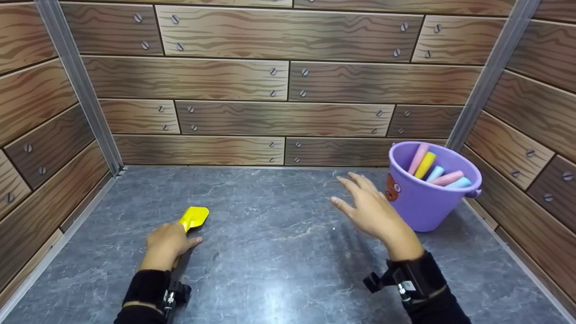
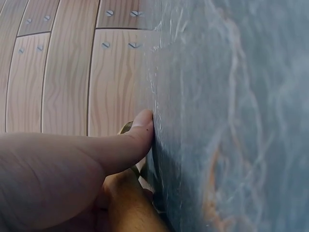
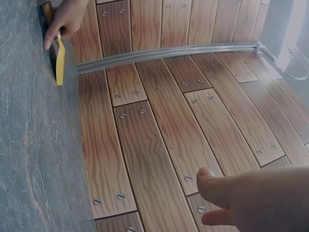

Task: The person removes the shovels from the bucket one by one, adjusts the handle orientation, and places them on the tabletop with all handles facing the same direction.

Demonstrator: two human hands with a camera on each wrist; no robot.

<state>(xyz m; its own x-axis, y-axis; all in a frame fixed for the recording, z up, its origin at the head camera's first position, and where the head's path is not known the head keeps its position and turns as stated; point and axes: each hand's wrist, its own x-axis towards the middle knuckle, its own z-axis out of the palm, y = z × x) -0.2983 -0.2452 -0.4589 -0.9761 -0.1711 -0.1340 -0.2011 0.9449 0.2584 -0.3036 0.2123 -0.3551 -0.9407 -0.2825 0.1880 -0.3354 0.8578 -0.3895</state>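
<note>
My left hand (image 1: pixel 166 240) is low over the table at the left, its fingers round the wooden handle (image 2: pixel 128 203) of a small toy shovel. The shovel's yellow blade (image 1: pixel 195 217) sticks out past the knuckles, pointing away from me. In the left wrist view the thumb (image 2: pixel 128 145) lies straight, its tip at the tabletop. My right hand (image 1: pixel 371 207) hovers with spread fingers and holds nothing. Just right of it stands a purple bucket (image 1: pixel 423 209) with several pink, yellow and blue sticks (image 1: pixel 425 165) inside.
The grey marbled tabletop (image 1: pixel 265 234) is bounded by wood-print panels (image 1: pixel 288 117) at the back and on both sides. Metal strips (image 1: pixel 85 85) run up the corners. The bucket stands near the back right corner.
</note>
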